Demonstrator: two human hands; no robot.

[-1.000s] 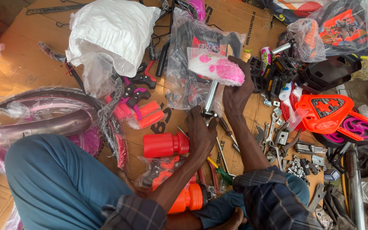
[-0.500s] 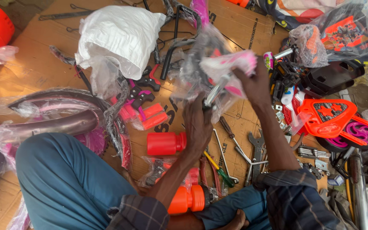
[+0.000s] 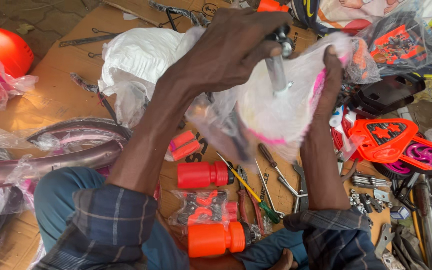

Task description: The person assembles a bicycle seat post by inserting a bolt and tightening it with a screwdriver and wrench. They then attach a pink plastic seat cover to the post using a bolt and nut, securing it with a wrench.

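Cardboard-covered floor (image 3: 51, 95), strewn with tools. Left hand (image 3: 231, 45) closed round metal seat post (image 3: 277, 75); right hand (image 3: 328, 80) gripping plastic-wrapped pink-and-white saddle (image 3: 276, 115).

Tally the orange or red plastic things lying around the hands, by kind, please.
Orange bottles: 2
Orange plate with cut-out pattern: 1
Orange-red dome at far left: 1
Small orange grips beside the left forearm: 2
Total: 6
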